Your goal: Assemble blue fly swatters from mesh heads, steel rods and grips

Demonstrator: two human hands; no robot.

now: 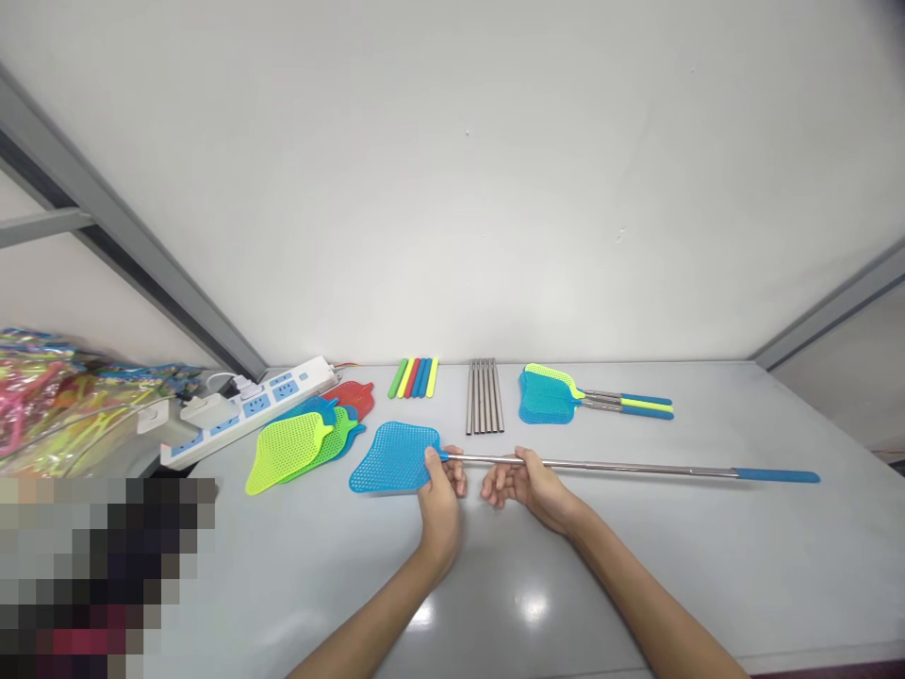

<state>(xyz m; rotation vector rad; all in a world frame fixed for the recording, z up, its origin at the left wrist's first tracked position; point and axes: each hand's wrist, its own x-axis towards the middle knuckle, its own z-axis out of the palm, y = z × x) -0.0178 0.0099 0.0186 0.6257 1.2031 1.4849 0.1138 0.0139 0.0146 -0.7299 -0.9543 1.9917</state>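
Note:
A blue fly swatter (397, 459) with its telescopic metal rod drawn out long lies across both hands, just above the table. My left hand (439, 495) pinches it at the neck, where the mesh head meets the rod, with the thumb on top. Farther along the rod my right hand (537, 488) grips it, thumb over it and fingers curled beneath. The blue handle (778, 475) is at the far right end. Behind the hands, several bare metal rods (485, 396) lie side by side. Loose mesh heads (289, 450) in yellow, green, blue and red overlap to the left.
Several coloured handles (414, 377) lie in a row near the wall. Fly swatters with short rods (551, 396) are stacked at the back right. A white power strip (255, 405) with plugs runs along the left edge, beside bagged goods (77, 396). A grey frame borders the table (679, 566).

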